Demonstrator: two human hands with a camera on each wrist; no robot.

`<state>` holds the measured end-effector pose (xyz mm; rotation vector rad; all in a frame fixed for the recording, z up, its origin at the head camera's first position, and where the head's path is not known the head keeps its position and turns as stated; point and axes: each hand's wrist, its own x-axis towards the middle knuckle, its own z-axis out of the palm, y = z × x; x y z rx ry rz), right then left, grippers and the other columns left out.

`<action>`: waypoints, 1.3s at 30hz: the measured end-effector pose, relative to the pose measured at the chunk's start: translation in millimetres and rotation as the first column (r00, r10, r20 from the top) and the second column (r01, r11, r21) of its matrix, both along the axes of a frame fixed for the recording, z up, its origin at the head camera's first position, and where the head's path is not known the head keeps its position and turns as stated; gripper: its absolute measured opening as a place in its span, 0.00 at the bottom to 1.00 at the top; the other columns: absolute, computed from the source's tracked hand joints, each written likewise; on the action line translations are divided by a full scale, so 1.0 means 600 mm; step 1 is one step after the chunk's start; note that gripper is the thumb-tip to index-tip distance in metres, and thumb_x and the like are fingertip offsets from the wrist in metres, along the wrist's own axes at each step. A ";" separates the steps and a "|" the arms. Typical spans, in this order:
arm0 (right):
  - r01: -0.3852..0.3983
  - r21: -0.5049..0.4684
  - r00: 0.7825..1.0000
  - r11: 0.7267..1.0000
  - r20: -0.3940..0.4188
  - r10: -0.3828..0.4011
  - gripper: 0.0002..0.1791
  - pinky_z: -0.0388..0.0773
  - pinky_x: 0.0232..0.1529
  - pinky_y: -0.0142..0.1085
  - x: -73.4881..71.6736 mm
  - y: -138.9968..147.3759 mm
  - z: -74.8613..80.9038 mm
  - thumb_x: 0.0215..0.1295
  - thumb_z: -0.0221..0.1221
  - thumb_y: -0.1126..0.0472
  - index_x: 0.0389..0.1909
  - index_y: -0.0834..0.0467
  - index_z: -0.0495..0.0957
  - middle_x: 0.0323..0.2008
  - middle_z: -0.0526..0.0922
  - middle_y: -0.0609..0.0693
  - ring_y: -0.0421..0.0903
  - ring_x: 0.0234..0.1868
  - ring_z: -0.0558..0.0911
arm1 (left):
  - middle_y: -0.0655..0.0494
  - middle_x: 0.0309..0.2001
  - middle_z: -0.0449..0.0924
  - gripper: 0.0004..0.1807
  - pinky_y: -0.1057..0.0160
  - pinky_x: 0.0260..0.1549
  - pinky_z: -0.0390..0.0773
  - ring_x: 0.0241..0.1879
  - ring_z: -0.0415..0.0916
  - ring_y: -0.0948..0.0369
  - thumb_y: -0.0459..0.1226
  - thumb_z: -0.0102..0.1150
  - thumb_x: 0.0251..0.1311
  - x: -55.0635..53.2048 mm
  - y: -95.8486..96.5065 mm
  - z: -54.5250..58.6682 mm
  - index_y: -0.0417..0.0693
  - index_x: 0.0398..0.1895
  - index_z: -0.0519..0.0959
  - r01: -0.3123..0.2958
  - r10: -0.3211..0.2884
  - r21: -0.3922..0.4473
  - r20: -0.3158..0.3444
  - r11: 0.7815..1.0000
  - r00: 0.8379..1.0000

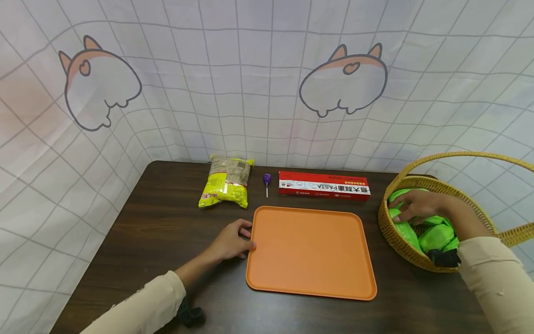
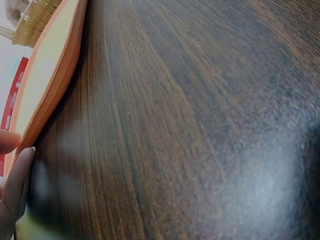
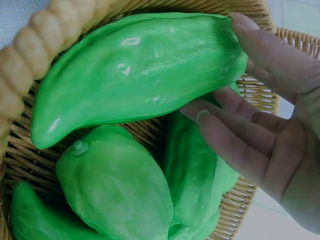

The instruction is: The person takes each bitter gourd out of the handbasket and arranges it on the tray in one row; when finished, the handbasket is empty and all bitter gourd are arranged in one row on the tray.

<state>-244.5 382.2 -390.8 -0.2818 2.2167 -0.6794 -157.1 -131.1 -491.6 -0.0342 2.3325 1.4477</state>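
My left hand (image 1: 231, 240) grips the left rim of an orange rectangular tray (image 1: 310, 253) lying flat on the table. In the left wrist view, its fingertips (image 2: 22, 165) meet the rim from both sides. On the right, my right hand (image 1: 427, 205) reaches into a woven basket (image 1: 394, 235) with a tall handle. It holds one end of a long, glossy green fruit (image 3: 135, 75), thumb on top and fingers beneath. Below that piece lie several more green ones, among them a rounded fruit (image 3: 117, 182) with a small stem nub.
Behind the tray, a yellow and clear packet (image 1: 226, 182), a purple lollipop (image 1: 267, 179) and a red pasta box (image 1: 323, 186) stand in a row on the dark wooden table (image 1: 154, 213). A white gridded cloth (image 1: 267, 83) hangs along the back. The basket's handle (image 1: 459, 154) arches above the right forearm.
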 end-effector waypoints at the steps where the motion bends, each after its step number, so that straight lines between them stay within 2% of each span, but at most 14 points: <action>1: 0.005 -0.001 1.000 1.000 -0.003 -0.005 0.41 0.85 0.51 0.50 0.000 0.000 0.000 0.66 0.65 0.51 0.70 0.72 0.63 0.58 0.76 0.71 0.56 0.53 0.83 | 0.46 0.44 0.79 0.33 0.59 0.22 0.86 0.27 0.80 0.59 0.30 0.72 0.51 0.000 0.001 0.000 0.41 0.62 0.72 0.000 0.000 0.004 -0.001 1.000 1.000; 4: 0.016 -0.001 1.000 1.000 -0.006 -0.016 0.41 0.85 0.50 0.50 0.001 0.000 -0.001 0.65 0.66 0.51 0.69 0.72 0.64 0.55 0.78 0.67 0.52 0.50 0.83 | 0.46 0.45 0.78 0.33 0.59 0.22 0.86 0.28 0.80 0.59 0.28 0.71 0.50 0.000 0.003 -0.002 0.40 0.62 0.72 -0.006 0.006 0.015 0.007 1.000 1.000; 7: 0.007 0.012 1.000 1.000 -0.021 -0.007 0.39 0.85 0.50 0.50 0.001 0.001 -0.003 0.65 0.66 0.52 0.68 0.73 0.65 0.54 0.78 0.68 0.52 0.49 0.83 | 0.46 0.45 0.77 0.33 0.59 0.22 0.86 0.28 0.80 0.59 0.27 0.70 0.50 0.002 0.004 -0.004 0.40 0.62 0.71 -0.009 0.009 0.024 0.010 1.000 1.000; 15: -0.047 0.023 0.997 0.999 -0.058 0.049 0.38 0.85 0.49 0.50 0.003 -0.001 0.007 0.67 0.64 0.51 0.67 0.72 0.66 0.60 0.70 0.78 0.63 0.54 0.81 | 0.45 0.46 0.76 0.33 0.59 0.22 0.86 0.27 0.81 0.59 0.26 0.70 0.50 0.001 0.004 -0.009 0.40 0.62 0.71 -0.013 0.013 0.028 0.008 1.000 1.000; 18: -0.045 0.021 0.997 0.999 -0.061 0.046 0.37 0.85 0.49 0.50 0.003 -0.003 0.012 0.67 0.64 0.50 0.67 0.70 0.67 0.61 0.70 0.78 0.66 0.57 0.79 | 0.45 0.45 0.76 0.33 0.59 0.22 0.86 0.27 0.80 0.59 0.26 0.69 0.50 0.001 0.004 -0.009 0.40 0.62 0.71 -0.015 0.014 0.034 0.009 0.999 1.000; 22: -0.045 0.019 0.996 0.999 -0.073 0.046 0.36 0.85 0.48 0.50 0.004 -0.001 0.016 0.68 0.63 0.50 0.67 0.69 0.67 0.61 0.71 0.76 0.65 0.58 0.78 | 0.45 0.45 0.76 0.32 0.59 0.22 0.87 0.27 0.80 0.59 0.25 0.68 0.50 0.001 0.004 -0.010 0.39 0.61 0.71 -0.022 0.022 0.054 0.008 0.998 1.000; 25: -0.051 0.021 0.993 0.998 -0.101 0.053 0.35 0.86 0.47 0.50 0.004 0.002 0.018 0.68 0.63 0.50 0.67 0.69 0.67 0.61 0.71 0.76 0.65 0.58 0.78 | 0.44 0.44 0.75 0.32 0.59 0.23 0.87 0.27 0.80 0.59 0.25 0.68 0.49 0.001 0.004 -0.010 0.38 0.60 0.71 -0.022 0.022 0.066 0.000 0.998 1.000; 29: -0.072 0.024 0.981 0.997 -0.178 0.075 0.34 0.86 0.44 0.46 0.005 0.007 0.019 0.70 0.61 0.50 0.67 0.69 0.68 0.61 0.72 0.75 0.66 0.57 0.78 | 0.44 0.44 0.75 0.32 0.59 0.24 0.87 0.28 0.80 0.58 0.24 0.67 0.48 0.002 0.005 -0.010 0.38 0.60 0.71 -0.026 0.026 0.073 -0.003 0.997 1.000; 33: -0.058 -0.010 0.971 0.998 -0.233 0.054 0.34 0.87 0.43 0.45 0.010 0.012 0.022 0.70 0.60 0.51 0.68 0.69 0.67 0.61 0.72 0.73 0.62 0.55 0.81 | 0.43 0.45 0.75 0.31 0.59 0.24 0.87 0.29 0.80 0.58 0.24 0.67 0.48 0.004 0.005 -0.008 0.37 0.60 0.71 -0.027 0.027 0.073 0.003 0.997 1.000; 39: -0.004 -0.080 0.965 0.997 -0.261 -0.017 0.35 0.87 0.45 0.46 0.019 0.017 0.030 0.71 0.60 0.52 0.70 0.69 0.64 0.63 0.69 0.75 0.60 0.54 0.82 | 0.43 0.44 0.75 0.31 0.59 0.25 0.87 0.29 0.80 0.58 0.24 0.66 0.47 0.005 0.005 -0.005 0.37 0.59 0.71 -0.029 0.029 0.068 0.000 0.997 1.000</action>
